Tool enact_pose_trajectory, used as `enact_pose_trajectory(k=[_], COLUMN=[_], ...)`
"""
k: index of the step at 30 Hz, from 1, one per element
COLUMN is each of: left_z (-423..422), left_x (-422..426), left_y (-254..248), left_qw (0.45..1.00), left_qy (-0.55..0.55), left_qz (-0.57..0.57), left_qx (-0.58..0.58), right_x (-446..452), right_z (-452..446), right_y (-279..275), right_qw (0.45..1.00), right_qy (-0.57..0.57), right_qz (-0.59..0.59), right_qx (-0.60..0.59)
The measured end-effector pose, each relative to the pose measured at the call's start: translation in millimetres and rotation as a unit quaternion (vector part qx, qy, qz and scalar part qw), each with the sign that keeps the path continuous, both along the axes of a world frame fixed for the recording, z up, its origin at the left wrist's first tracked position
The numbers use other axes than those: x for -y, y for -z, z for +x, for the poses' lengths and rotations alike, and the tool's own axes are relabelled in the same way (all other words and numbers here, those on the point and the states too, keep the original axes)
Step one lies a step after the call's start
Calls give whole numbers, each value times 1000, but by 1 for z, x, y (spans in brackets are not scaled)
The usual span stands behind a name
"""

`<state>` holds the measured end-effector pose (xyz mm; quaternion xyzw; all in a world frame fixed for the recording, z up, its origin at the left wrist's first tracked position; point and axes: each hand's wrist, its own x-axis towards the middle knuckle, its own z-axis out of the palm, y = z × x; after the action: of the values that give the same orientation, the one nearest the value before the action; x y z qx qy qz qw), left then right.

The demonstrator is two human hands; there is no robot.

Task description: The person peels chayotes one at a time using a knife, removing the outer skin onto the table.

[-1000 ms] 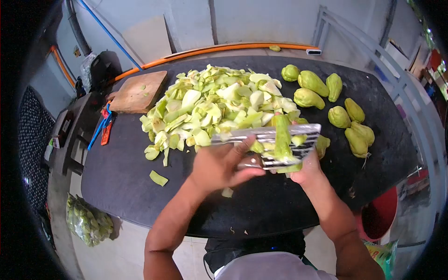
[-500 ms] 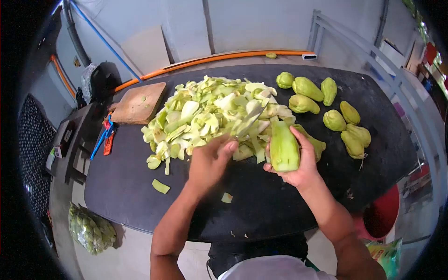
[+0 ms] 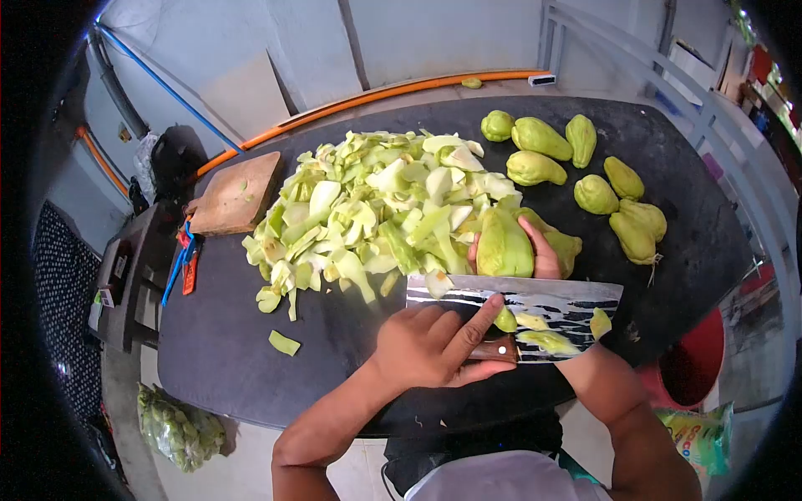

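My left hand [image 3: 430,342] is closed around the wooden handle of a cleaver [image 3: 576,296], its forefinger stretched along the blade. Several bits of green peel cling to the wide blade, which lies across my view and hides part of my right hand and wrist. Just beyond the blade, my right hand [image 3: 541,250] grips a partly peeled chayote [image 3: 505,246], pale green and upright. Whether the blade touches the chayote cannot be made out. A large heap of chayote peelings [image 3: 359,209] is to the left of the held chayote.
Several whole chayotes [image 3: 543,138] lie on the right of the dark table [image 3: 225,334]. A wooden board [image 3: 238,194] sits at the left edge, near an orange-handled tool [image 3: 190,274]. On the floor are a bag of greens [image 3: 180,426] and a red bucket [image 3: 693,359].
The cleaver has swung from over the peelings down toward me and now shows its broad side. My left hand moved right and nearer me. The chayote in my right hand has turned.
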<state>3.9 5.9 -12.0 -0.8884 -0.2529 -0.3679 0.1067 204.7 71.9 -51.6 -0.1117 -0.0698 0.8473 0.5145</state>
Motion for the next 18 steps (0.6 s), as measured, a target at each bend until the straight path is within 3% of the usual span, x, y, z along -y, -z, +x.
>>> enact_pose_trajectory(k=[4, 7, 9, 12, 17, 18], left_z=[2, -1, -8, -14, -11, -12], left_x=[1, -5, -11, -8, -7, -9], left_y=[-3, -5, -6, -4, -8, -4], left_qw=[1000, 1000, 999, 999, 999, 999], left_qy=[4, -10, -31, -40, -13, -13], left_qz=[9, 23, 25, -2, -29, -28], left_qx=[-5, 2, 14, 9, 29, 34], right_x=[-2, -1, 15, 18, 11, 14], right_z=[0, -1, -11, -5, -4, -9], right_y=[2, 7, 5, 5, 17, -5], right_qw=[1000, 997, 970, 982, 951, 963], right_qy=[-21, 24, 139, 114, 140, 136], right_qz=[14, 50, 78, 96, 172, 108], right_qx=[2, 59, 182, 114, 215, 205])
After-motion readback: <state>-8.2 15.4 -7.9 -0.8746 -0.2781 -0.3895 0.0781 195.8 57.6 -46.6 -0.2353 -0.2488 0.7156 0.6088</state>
